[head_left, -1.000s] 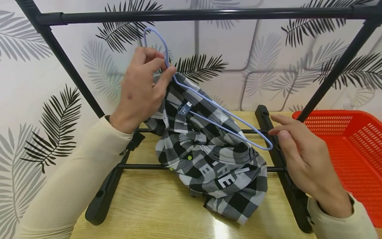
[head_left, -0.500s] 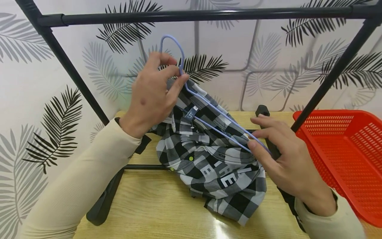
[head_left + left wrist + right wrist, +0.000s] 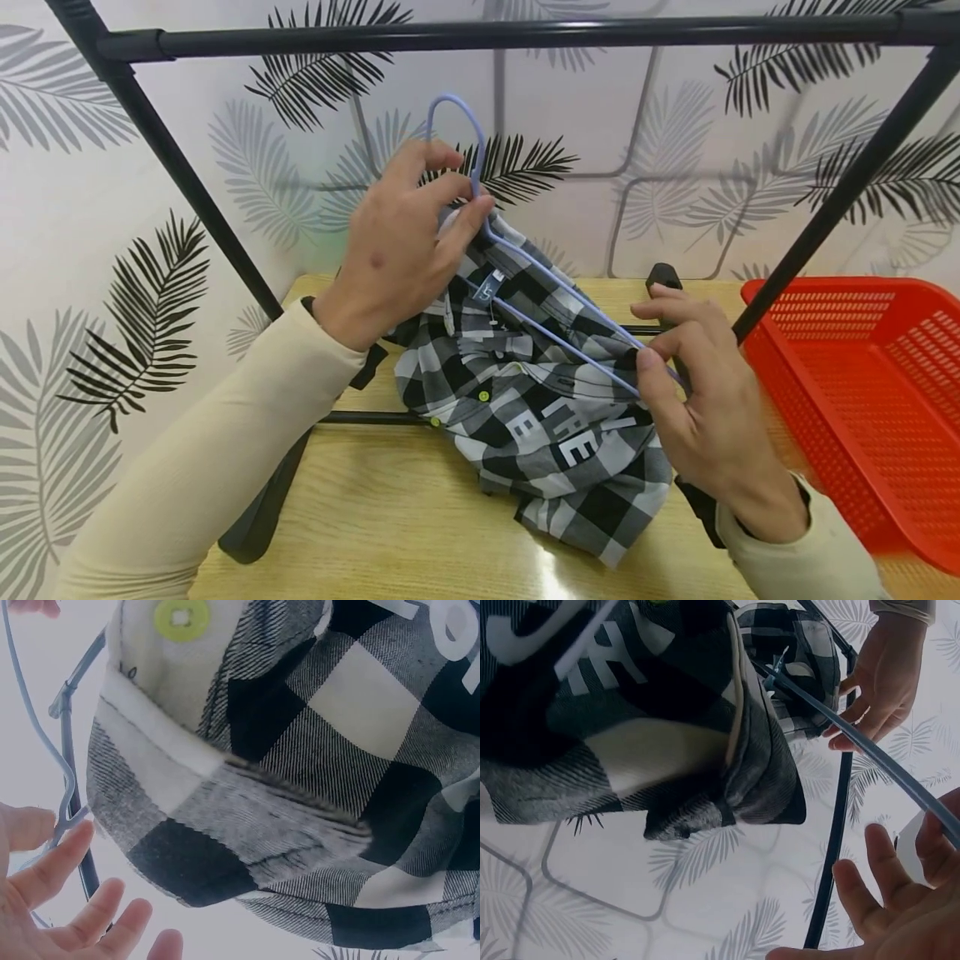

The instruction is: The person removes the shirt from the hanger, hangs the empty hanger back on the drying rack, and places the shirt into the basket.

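A black, grey and white checked shirt (image 3: pixel 525 408) with yellow-green buttons and white lettering hangs crumpled on a light blue clothes hanger (image 3: pixel 551 275), low over the table. Just below the hook, my left hand (image 3: pixel 408 242) pinches the hanger's neck between thumb and index finger. Near the hanger's right end, my right hand (image 3: pixel 705 400) holds it between thumb and index finger, hiding the tip. The other right fingers stand spread in the right wrist view. One arm of the hanger runs inside the collar, by a dark label (image 3: pixel 489 286). In the left wrist view the shirt (image 3: pixel 300 772) fills most of the frame.
A black rack frames the scene, with a top bar (image 3: pixel 517 35) above the hands and lower bars (image 3: pixel 375 417) behind the shirt. On the right stands a red perforated basket (image 3: pixel 862 392). Below lies a wooden table (image 3: pixel 360 517); a leaf-patterned wall is behind.
My left hand and the hanger's hook have moved right and slightly down. My right hand has come left from beside the hanger's end and taken hold of it. The shirt's lower part barely moved.
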Demonstrator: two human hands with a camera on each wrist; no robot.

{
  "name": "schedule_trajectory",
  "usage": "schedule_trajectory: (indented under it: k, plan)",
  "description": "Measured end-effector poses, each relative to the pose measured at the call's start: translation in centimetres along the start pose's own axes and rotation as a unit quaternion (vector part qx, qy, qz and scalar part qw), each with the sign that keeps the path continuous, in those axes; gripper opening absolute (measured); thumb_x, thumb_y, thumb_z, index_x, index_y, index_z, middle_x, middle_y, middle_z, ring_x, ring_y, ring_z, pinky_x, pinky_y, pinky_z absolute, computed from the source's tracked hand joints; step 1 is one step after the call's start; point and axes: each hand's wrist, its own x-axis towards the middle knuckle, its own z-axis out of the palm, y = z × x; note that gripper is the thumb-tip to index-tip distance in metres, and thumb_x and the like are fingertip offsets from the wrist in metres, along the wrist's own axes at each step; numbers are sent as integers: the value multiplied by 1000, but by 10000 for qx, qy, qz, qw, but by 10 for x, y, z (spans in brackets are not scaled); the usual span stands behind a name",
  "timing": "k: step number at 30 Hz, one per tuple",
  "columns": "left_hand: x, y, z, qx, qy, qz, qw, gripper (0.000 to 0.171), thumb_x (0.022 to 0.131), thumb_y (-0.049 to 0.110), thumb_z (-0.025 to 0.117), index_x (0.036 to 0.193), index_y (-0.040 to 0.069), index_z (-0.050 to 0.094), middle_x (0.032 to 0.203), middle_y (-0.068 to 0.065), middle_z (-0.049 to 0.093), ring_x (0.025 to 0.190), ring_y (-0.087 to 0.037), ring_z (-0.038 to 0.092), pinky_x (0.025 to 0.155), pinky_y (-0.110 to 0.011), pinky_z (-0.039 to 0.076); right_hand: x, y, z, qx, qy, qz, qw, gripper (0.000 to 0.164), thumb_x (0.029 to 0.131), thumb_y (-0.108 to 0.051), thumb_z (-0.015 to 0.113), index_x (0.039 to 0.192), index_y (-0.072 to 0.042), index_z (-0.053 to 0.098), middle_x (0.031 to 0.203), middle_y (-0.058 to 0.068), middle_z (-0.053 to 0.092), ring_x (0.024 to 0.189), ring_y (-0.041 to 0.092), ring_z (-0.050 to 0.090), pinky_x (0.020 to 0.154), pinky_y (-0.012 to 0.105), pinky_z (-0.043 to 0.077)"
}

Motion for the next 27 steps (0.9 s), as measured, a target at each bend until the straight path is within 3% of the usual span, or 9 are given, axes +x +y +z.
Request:
schedule_trajectory:
  k: [3, 6, 11, 16, 27]
  plan:
    - [-2, -2, 1, 56, -42, 28, 10000, 32, 90, 33, 61, 98, 3, 70, 118, -13, 55, 111, -25, 51, 85, -39, 45, -1, 1, 1, 12, 162, 46, 9999, 28, 91, -19, 43, 75, 3, 50, 111, 24, 54, 122, 31, 45, 104, 34, 31]
    - [-4, -6, 1, 158, -88, 57, 9998, 38, 85, 36, 67, 104, 3, 68, 118, -14, 55, 112, -26, 50, 90, -40, 42, -1, 0, 1, 92, 305, 63, 9995, 24, 89, -15, 45, 73, 3, 50, 109, 26, 53, 120, 32, 46, 103, 33, 33]
    - [-7, -14, -1, 371, -166, -12, 9992, 44, 81, 36, 72, 109, 3, 66, 119, -14, 54, 111, -28, 50, 89, -45, 41, -1, -2, 0, 105, 521, 105, 9985, 21, 85, -12, 47, 70, 3, 50, 108, 27, 54, 116, 36, 47, 101, 32, 33]
    - [-9, -18, -1, 543, -219, -120, 9982, 38, 82, 33, 70, 106, 4, 68, 118, -14, 55, 111, -29, 50, 83, -47, 41, -2, -4, -3, 98, 624, 79, 9980, 20, 83, -11, 47, 69, 3, 49, 106, 28, 53, 116, 35, 47, 99, 30, 33]
    - [-10, -22, -2, 637, -3, -157, 9978, 21, 87, 19, 60, 97, 6, 73, 112, -11, 59, 110, -29, 50, 77, -46, 40, -5, -7, -11, 23, 782, 72, 9969, 27, 87, -17, 48, 69, 4, 49, 105, 29, 53, 116, 33, 48, 99, 31, 33]
